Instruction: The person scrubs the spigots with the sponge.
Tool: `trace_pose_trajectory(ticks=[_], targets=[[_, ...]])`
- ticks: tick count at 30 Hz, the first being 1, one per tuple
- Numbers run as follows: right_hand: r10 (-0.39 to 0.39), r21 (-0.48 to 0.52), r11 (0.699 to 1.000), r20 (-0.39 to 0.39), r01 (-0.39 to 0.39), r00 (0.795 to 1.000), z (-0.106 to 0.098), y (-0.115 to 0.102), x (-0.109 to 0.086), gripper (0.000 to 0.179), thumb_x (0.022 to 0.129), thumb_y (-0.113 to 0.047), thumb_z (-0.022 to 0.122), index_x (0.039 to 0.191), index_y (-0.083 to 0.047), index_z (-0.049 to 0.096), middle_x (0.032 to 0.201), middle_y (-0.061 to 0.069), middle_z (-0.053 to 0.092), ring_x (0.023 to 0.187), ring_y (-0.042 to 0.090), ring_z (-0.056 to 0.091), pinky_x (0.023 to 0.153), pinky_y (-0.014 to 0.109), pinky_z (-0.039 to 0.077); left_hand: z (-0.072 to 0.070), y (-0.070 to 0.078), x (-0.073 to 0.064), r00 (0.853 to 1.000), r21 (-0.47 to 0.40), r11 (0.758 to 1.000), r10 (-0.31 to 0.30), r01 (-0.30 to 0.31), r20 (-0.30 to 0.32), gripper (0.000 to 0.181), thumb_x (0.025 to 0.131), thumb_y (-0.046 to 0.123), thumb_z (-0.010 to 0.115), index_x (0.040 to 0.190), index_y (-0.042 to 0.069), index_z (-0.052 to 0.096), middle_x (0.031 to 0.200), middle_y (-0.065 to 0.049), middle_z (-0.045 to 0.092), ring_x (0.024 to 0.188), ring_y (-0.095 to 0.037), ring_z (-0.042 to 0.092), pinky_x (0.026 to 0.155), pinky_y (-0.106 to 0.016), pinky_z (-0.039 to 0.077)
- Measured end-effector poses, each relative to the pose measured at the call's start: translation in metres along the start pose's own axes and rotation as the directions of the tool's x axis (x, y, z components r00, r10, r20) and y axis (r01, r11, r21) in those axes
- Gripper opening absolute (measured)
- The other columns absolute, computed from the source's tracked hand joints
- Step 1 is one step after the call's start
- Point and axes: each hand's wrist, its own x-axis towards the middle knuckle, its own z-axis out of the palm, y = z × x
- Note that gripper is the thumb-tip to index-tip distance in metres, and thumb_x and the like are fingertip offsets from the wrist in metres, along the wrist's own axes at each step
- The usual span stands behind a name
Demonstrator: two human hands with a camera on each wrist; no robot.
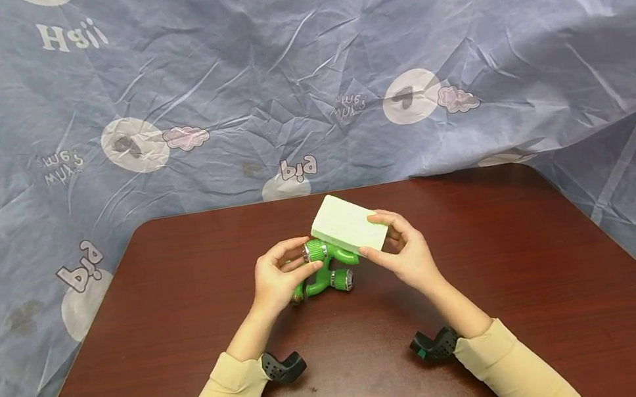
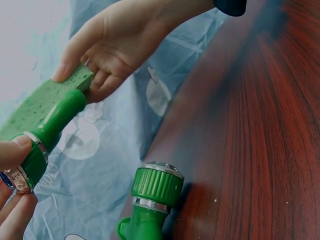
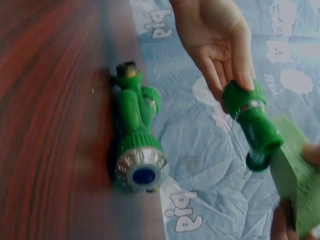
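My left hand [image 1: 276, 278] pinches the ribbed knob of a green plastic tap [image 1: 345, 256], with the thumb on one side and fingers on the other. A rectangular pale green sponge [image 1: 344, 220] is gripped by my right hand [image 1: 409, 252], thumb along its near edge and fingers on its far side. In the left wrist view the sponge lies close along the spout of the held tap [image 2: 61, 116]. Beneath the hands, another green tap [image 3: 131, 112] with a silver-rimmed knob lies on the table, partly hidden in the head view.
The dark red wooden table [image 1: 339, 368] stretches out to both sides of the hands. Behind it hangs a wrinkled blue printed cloth [image 1: 254, 67]. A black wrist camera [image 1: 284, 367] sticks out inward from the left cuff, and another camera [image 1: 433, 345] from the right.
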Motion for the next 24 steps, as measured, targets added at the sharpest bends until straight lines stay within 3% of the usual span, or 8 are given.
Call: trace_pose_trajectory(ticks=[3, 5, 9, 12, 15, 19, 24], targets=[[0.028, 0.035, 0.999, -0.102, -0.025, 0.994, -0.0031, -0.0013, 0.0026, 0.052, 0.074, 0.011, 0.073, 0.122, 0.006, 0.054, 0.127, 0.013, 0.051, 0.09, 0.011, 0.06, 0.072, 0.018, 0.052, -0.0007, -0.0008, 0.0005, 1.0, -0.008, 1.0, 0.009, -0.009, 0.0, 0.042, 0.068, -0.011, 0.077, 0.108, -0.011, 0.064, 0.106, -0.025, 0.065, 0.096, -0.036, 0.063, 0.084, -0.041, 0.052], [0.037, 0.096, 0.995, -0.114, -0.026, 0.993, -0.0037, -0.0031, 0.0029, 0.052, 0.074, 0.014, 0.071, 0.122, 0.008, 0.052, 0.127, 0.011, 0.051, 0.09, 0.012, 0.06, 0.071, 0.019, 0.053, -0.0015, -0.0007, 0.0006, 1.0, -0.013, 1.0, 0.015, -0.015, -0.005, 0.042, 0.068, -0.011, 0.077, 0.108, -0.012, 0.063, 0.106, -0.026, 0.064, 0.096, -0.038, 0.062, 0.084, -0.041, 0.053], [-0.01, 0.169, 0.986, 0.011, 0.008, 1.0, -0.0005, -0.0068, -0.0005, 0.053, 0.074, 0.015, 0.07, 0.122, 0.012, 0.048, 0.13, 0.014, 0.048, 0.098, 0.015, 0.06, 0.076, 0.022, 0.054, -0.0025, -0.0003, 0.0007, 1.0, -0.019, 1.0, 0.004, -0.005, -0.013, 0.042, 0.068, -0.011, 0.077, 0.108, -0.013, 0.063, 0.105, -0.026, 0.064, 0.096, -0.038, 0.062, 0.083, -0.039, 0.053], [-0.077, 0.143, 0.988, 0.109, 0.061, 0.991, 0.0033, -0.0081, -0.0035, 0.053, 0.072, 0.015, 0.071, 0.12, 0.013, 0.049, 0.131, 0.018, 0.045, 0.103, 0.016, 0.058, 0.08, 0.022, 0.052, -0.0027, 0.0004, 0.0008, 1.0, -0.022, 1.0, 0.003, -0.004, -0.01, 0.041, 0.069, -0.011, 0.077, 0.108, -0.011, 0.064, 0.104, -0.026, 0.065, 0.097, -0.038, 0.062, 0.084, -0.041, 0.053], [-0.112, 0.096, 0.99, 0.137, 0.099, 0.984, 0.0058, -0.0082, -0.0053, 0.052, 0.071, 0.016, 0.072, 0.118, 0.011, 0.052, 0.131, 0.02, 0.045, 0.104, 0.015, 0.057, 0.08, 0.021, 0.05, -0.0023, 0.001, 0.0008, 1.0, -0.028, 0.999, 0.015, -0.015, -0.007, 0.041, 0.069, -0.011, 0.077, 0.108, -0.01, 0.064, 0.104, -0.026, 0.065, 0.097, -0.039, 0.062, 0.084, -0.044, 0.052], [-0.082, 0.066, 0.995, 0.095, 0.076, 0.992, 0.0057, -0.0077, -0.0047, 0.053, 0.07, 0.017, 0.072, 0.119, 0.009, 0.053, 0.13, 0.02, 0.046, 0.101, 0.015, 0.058, 0.079, 0.02, 0.051, -0.0012, 0.0018, 0.0006, 1.0, -0.032, 0.999, 0.021, -0.021, -0.008, 0.04, 0.069, -0.011, 0.077, 0.107, -0.01, 0.064, 0.103, -0.026, 0.065, 0.096, -0.039, 0.062, 0.084, -0.043, 0.052], [0.001, 0.045, 0.999, -0.037, 0.001, 0.999, 0.0013, -0.0062, 0.0002, 0.052, 0.073, 0.014, 0.072, 0.121, 0.006, 0.054, 0.128, 0.015, 0.049, 0.094, 0.012, 0.059, 0.075, 0.02, 0.052, -0.0003, 0.0007, 0.0001, 1.0, -0.029, 0.999, 0.019, -0.019, 0.002, 0.041, 0.069, -0.012, 0.076, 0.108, -0.012, 0.063, 0.105, -0.026, 0.064, 0.096, -0.036, 0.063, 0.083, -0.039, 0.053]])
